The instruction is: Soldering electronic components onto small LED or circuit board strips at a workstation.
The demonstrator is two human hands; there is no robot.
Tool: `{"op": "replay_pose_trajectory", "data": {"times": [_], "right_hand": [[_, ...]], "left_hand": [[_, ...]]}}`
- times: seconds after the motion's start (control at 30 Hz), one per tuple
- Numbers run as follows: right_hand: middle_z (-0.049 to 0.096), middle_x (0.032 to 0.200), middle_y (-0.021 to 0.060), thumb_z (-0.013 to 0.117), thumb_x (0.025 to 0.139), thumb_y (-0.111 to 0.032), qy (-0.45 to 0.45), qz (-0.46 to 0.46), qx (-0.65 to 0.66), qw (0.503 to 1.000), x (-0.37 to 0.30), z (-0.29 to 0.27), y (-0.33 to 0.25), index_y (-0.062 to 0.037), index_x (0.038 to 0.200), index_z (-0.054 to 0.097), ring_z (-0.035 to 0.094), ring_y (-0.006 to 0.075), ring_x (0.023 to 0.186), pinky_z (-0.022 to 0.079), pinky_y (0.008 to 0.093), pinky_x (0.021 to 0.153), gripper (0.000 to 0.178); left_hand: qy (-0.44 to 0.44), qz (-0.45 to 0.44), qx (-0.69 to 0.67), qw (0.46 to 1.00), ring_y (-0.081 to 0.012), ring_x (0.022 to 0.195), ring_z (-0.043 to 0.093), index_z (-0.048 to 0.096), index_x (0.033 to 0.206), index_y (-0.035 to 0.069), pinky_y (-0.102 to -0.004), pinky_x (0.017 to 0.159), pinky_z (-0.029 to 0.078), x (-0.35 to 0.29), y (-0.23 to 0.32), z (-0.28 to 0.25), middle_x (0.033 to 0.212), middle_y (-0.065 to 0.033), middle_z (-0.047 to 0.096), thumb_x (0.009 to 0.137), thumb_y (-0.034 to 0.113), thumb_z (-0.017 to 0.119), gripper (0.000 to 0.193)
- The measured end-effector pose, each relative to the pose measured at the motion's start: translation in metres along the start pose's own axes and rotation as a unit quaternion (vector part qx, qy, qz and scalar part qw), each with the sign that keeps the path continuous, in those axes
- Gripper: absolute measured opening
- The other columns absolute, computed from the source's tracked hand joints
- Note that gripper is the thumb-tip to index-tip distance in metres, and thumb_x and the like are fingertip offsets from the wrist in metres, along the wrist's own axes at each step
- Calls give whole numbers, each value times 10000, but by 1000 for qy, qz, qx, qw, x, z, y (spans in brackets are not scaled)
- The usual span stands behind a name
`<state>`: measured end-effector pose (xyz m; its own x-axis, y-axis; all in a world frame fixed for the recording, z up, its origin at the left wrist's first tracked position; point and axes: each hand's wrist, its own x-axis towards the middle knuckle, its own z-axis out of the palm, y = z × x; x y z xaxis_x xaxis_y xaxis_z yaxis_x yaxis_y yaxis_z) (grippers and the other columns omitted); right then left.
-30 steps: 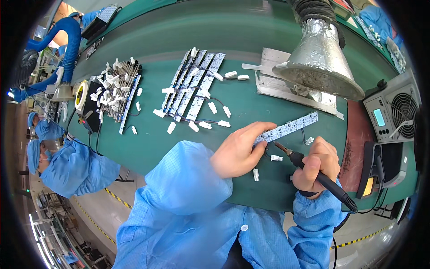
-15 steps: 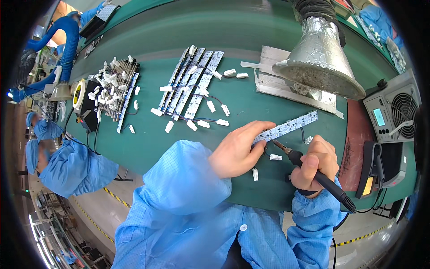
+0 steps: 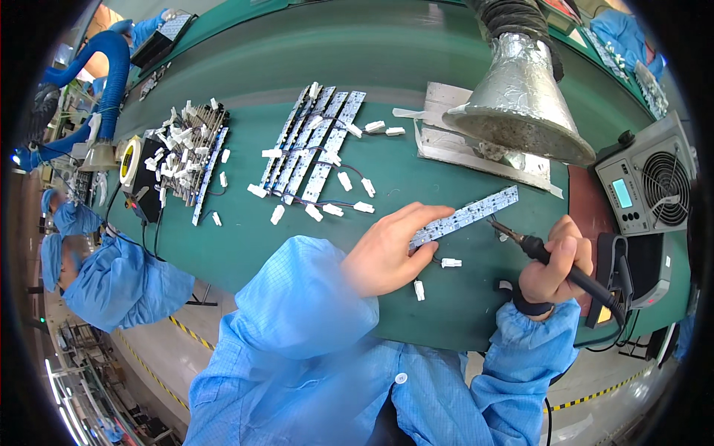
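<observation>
My left hand [image 3: 393,249] grips the near end of a narrow circuit board strip [image 3: 470,214] between thumb and fingers, just above the green mat. My right hand [image 3: 558,260] is closed around the black handle of a soldering iron [image 3: 537,250]. Its metal tip points up and left, close to the strip's lower edge; whether it touches cannot be made out. White connectors [image 3: 451,263] on short dark wires lie just below the strip. To the left, several similar strips [image 3: 321,149] lie side by side, with wires and white plugs across them.
A foil-covered extraction hood [image 3: 517,111] hangs above a pale board [image 3: 439,141]. At the right stand a soldering station [image 3: 643,178] and an iron holder [image 3: 611,275]. A heap of wired strips [image 3: 190,152] lies at the left. Beyond it sits a co-worker's blue sleeve [image 3: 126,279].
My right hand has moved right, carrying the soldering iron's tip from near my left fingers toward the strip's far part. My left hand still holds the strip.
</observation>
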<state>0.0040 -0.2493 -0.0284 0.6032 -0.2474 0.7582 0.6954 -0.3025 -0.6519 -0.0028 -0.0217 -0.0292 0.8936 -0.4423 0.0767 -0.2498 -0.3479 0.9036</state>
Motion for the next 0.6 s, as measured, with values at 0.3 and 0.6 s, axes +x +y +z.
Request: {"op": "replay_pose_trajectory", "data": {"times": [0.3, 0.6], "right_hand": [[423, 486, 58, 515, 863, -42, 1, -22, 8, 1000, 0, 2, 13, -28, 622, 398, 321, 120, 443, 230, 293, 423, 268], [383, 548, 39, 466, 906, -64, -38, 15, -24, 999, -1, 3, 9, -34, 625, 379, 304, 85, 518, 223, 274, 472, 295]], "left_hand": [[2, -12, 2, 1000, -364, 1130, 584, 553, 1259, -20, -387, 965, 461, 0, 3, 0, 1206, -208, 597, 823, -12, 598, 438], [5, -17, 11, 1000, -365, 1062, 603, 562, 1244, -22, -387, 925, 475, 0, 4, 1, 1148, -209, 610, 823, -12, 591, 422]]}}
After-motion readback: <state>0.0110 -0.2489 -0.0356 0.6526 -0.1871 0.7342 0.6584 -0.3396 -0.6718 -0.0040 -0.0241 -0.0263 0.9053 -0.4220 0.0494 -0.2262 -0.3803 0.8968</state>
